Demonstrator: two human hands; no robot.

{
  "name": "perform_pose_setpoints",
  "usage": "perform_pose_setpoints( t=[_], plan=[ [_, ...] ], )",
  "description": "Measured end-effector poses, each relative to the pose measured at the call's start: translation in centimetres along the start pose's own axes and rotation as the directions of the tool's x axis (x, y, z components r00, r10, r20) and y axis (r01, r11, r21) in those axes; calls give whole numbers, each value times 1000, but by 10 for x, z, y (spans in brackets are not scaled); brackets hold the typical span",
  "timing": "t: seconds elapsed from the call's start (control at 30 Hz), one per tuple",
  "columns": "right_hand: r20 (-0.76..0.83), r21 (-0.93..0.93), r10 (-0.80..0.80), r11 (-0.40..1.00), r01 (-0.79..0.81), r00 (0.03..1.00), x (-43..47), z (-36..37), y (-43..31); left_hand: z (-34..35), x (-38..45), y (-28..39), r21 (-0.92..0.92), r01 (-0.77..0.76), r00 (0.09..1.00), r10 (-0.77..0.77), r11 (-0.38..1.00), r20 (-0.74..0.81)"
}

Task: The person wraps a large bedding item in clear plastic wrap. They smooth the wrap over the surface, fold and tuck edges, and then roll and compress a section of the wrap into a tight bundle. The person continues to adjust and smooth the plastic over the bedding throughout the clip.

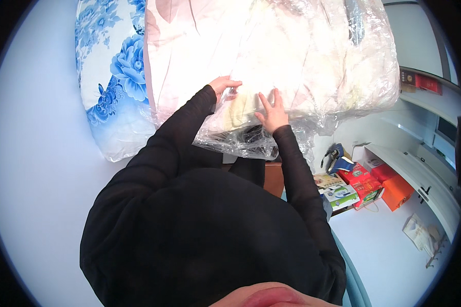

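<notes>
A pale pink and cream quilted bedding piece point(199, 57) lies before me, partly covered by clear plastic film point(330, 92). At its near side my left hand point(225, 87) has the thumb and fingers around a bit of the film. My right hand point(274, 111) rests on the film to the right, with its fingers spread and nothing gripped. Crumpled film point(238, 146) hangs below both hands, over the near edge. Under the bedding on the left shows a mattress with blue flower print point(130, 65), its near corner also in clear plastic.
At the lower right, red boxes point(365, 186), a green-and-white box point(342, 197) and an orange bag point(397, 192) stand together near an open white panel point(418, 180). A shelf at the right holds a red box point(428, 84). A white wall point(42, 115) runs along the left.
</notes>
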State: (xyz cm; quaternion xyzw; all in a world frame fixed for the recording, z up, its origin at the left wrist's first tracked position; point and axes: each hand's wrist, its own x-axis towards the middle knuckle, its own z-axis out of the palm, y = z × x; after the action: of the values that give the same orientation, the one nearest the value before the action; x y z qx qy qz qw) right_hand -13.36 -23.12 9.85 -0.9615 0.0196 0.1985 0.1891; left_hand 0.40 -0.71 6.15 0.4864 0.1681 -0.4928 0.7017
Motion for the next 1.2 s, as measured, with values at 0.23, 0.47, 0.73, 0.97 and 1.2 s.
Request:
perform_pose_setpoints(
  t=[0.23, 0.47, 0.73, 0.97, 1.2],
  plan=[
    [189, 51, 20, 998, -30, 982, 26, 32, 36, -84, 20, 66, 266, -117, 944, 190, 957, -270],
    [254, -33, 49, 999, -42, 966, 38, 26, 42, -243, -19, 218, 744, -72, 595, 628, 664, -502],
    [303, -21, 4, 1000, 3, 953, 47, 30, 54, -347, -161, 385, 736, -232, 13, 759, 636, -652],
    [357, -32, -32, 998, 47, 934, 53, 21, 55, -196, 78, 298, 994, 50, 708, 706, -100, 35],
    [299, -82, 7, 996, 18, 954, 46, 19, 50, -69, 156, 235, 994, 61, 831, 547, 88, -99]
  ],
)
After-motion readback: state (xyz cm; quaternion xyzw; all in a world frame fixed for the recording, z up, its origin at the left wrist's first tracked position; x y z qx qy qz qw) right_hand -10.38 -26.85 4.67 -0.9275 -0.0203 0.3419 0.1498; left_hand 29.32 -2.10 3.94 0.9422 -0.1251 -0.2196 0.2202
